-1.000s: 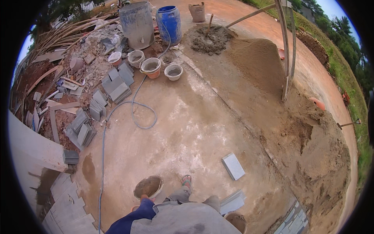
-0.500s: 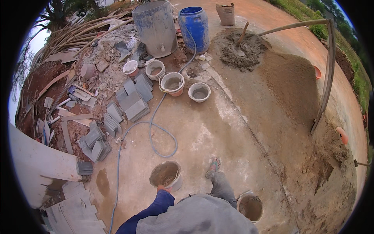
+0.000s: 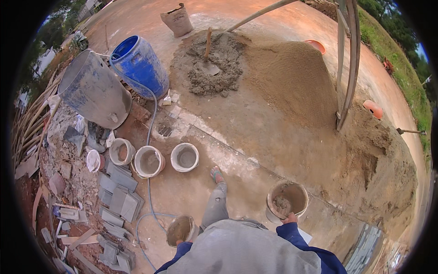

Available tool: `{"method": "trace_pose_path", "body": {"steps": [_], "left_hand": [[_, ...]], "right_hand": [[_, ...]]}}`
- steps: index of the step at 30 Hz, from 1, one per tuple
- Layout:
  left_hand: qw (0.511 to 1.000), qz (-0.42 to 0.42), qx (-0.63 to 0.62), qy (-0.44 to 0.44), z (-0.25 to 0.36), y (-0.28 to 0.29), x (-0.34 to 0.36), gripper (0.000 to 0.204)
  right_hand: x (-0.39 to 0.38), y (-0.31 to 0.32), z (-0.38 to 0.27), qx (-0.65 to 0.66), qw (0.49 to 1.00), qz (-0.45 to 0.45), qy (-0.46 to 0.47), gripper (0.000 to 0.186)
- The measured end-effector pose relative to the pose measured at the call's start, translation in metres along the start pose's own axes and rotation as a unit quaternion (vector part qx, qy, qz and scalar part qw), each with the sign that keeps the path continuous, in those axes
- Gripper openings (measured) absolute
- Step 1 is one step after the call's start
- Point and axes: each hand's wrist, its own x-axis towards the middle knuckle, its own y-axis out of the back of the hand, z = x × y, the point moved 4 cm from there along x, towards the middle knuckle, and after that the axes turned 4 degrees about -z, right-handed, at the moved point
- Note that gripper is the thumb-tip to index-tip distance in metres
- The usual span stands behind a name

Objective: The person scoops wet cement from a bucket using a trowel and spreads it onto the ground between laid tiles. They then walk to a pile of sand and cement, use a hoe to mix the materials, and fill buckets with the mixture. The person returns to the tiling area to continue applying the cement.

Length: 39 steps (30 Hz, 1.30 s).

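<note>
My right hand [image 3: 289, 219] grips the rim or handle of a pale bucket [image 3: 299, 194] at my right, which holds some wet grey mortar [image 3: 281, 204]. My left hand [image 3: 181, 239] is at the near edge of another bucket [image 3: 191, 228] at my left, also with grey-brown material inside; its fingers look closed on that bucket, partly hidden by the sleeve. My sandalled foot [image 3: 216, 173] is stepped forward, just below a group of white buckets [image 3: 185, 166] standing on the ground.
A blue barrel [image 3: 143, 68], grey drum [image 3: 96, 91] and paper sack [image 3: 177, 23] stand ahead. A mortar pile [image 3: 214, 77] with a shovel, sand [image 3: 292, 82] and wooden poles [image 3: 349, 68] lie rightward. Stacked tiles [image 3: 116, 192], a hose [image 3: 150, 201] and rubble [image 3: 64, 164] are leftward.
I have stepped forward and turned right, toward the mortar pile. My right hand and its bucket have come into view, lifted beside me; the left bucket has moved along with me.
</note>
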Motion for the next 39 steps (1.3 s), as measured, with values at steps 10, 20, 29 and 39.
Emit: {"method": "trace_pose_path", "body": {"steps": [10,20,29,39], "left_hand": [[0.912,0.057,-0.405,-0.023,0.283,0.268,0.227,0.045],[0.851,-0.11,-0.487,-0.162,0.735,0.397,0.33,0.044],[0.928,-0.175,-0.236,-0.229,1.084,0.323,0.459,0.03],[0.894,-0.298,-0.203,-0.267,1.236,0.202,0.536,0.026]], "right_hand": [[0.106,-0.242,-0.15,0.092,0.996,-0.01,-0.002,0.039],[0.267,-0.473,-0.218,0.358,0.855,0.268,-0.265,0.044],[0.445,-0.59,-0.187,0.32,0.782,0.384,-0.373,0.033],[0.42,-0.649,-0.155,0.426,0.752,0.411,-0.292,0.032]]}}
